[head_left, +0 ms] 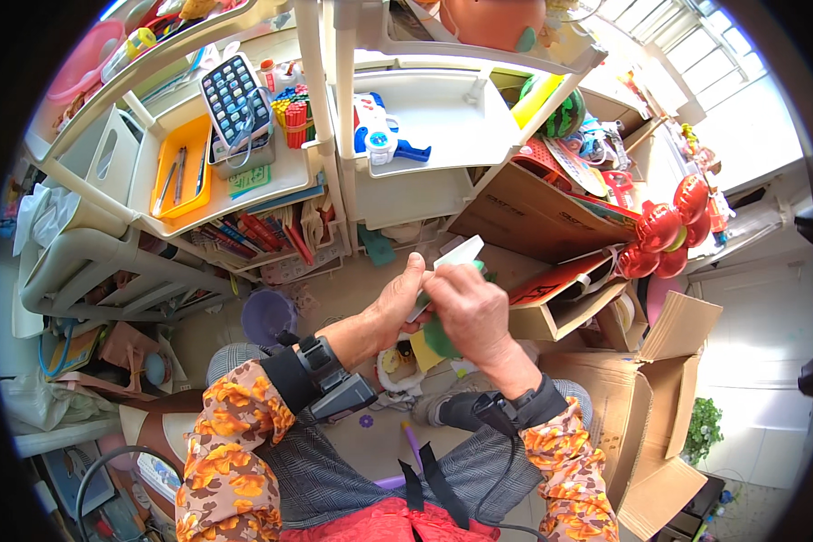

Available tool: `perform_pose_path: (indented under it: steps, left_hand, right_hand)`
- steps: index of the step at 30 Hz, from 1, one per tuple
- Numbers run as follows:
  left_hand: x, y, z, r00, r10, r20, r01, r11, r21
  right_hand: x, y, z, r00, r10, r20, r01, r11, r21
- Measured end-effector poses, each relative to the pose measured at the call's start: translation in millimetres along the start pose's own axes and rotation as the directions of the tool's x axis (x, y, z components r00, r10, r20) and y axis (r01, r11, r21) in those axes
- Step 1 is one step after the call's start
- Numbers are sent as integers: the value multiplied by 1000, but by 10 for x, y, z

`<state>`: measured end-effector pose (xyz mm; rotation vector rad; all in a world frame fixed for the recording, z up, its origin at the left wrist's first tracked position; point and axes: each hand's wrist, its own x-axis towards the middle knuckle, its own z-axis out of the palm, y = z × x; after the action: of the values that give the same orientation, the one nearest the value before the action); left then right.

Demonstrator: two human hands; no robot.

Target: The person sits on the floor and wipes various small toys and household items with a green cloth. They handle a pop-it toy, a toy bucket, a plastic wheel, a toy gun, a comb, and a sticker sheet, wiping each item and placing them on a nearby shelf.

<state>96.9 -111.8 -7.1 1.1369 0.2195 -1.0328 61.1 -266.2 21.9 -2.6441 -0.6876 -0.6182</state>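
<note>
My left hand (394, 298) and my right hand (469, 308) meet in front of me, both gripping a flat white object (459, 251) with pale edges; its exact kind I cannot tell. Its upper end sticks out above my right fingers, and a lower edge shows between the hands. Something green (439, 337) shows below and behind my right hand; whether it is held is unclear. My left thumb points up along the white object. Under the hands, on the floor, lies a yellow square piece (425, 352) beside a white fluffy-rimmed item (387, 377).
Shelf racks stand ahead, holding an orange tray (202, 193), bundled coloured sticks (297, 125) and a blue-and-white toy (381, 140). A purple bucket (269, 317) sits on the floor at left. To the right are an open cardboard box (633, 400) and red balloons (657, 227).
</note>
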Motion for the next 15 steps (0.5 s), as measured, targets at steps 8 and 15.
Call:
perform_pose_path:
  steps: [8,15]
  left_hand:
    - [-59,-5,-35,994,21,111,-15,999,-53]
    - [-107,-72,-58,996,63,69,-68,995,69]
  right_hand:
    - [14,180,-102,990,139,0,-139,990,5]
    - [-22,186,-17,960,275,54,-269,959,-87]
